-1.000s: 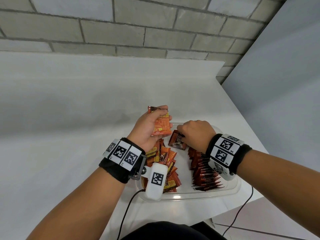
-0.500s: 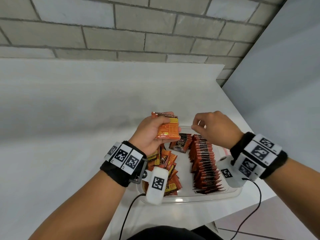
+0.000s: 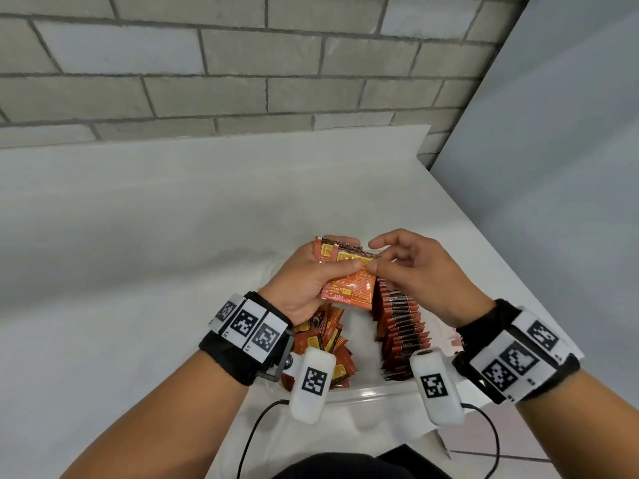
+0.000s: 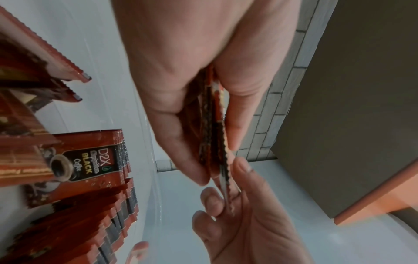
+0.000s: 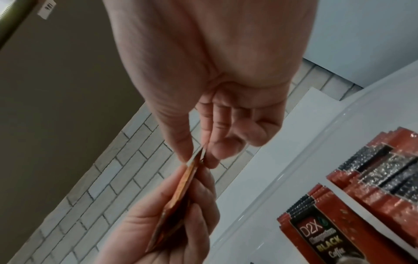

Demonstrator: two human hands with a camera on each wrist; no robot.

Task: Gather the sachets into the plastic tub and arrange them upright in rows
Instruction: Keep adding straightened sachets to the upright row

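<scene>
Since half a second ago the right hand [image 3: 423, 274] has crossed the gap toward the left and now meets the small stack of orange sachets [image 3: 349, 276] that the left hand [image 3: 304, 288] holds above the far end of the clear plastic tub [image 3: 366, 395], at the centre of the head view. At left in that view, the left hand's thumb lies across the printed face of the stack and its fingers curl behind it, closed firmly on the packets; the left wrist view shows the stack edge-on [image 4: 214, 128], squeezed between thumb and fingers. Below that hand, in the left part of the tub, loose orange sachets [image 3: 325, 344] lie in a jumbled heap. To the right of centre, the right hand's thumb and forefinger pinch the right edge of the held stack, narrow, while its other fingers stay loosely curled and apart from it; the right wrist view shows that pinch on the packet's corner [image 5: 196, 159]. Whether it grips one sachet or several cannot be told. Under the right hand, a row of dark red black-coffee sachets [image 3: 401, 326] stands upright along the tub's right side, leaning slightly. The tub sits on a white table [image 3: 138, 271].
</scene>
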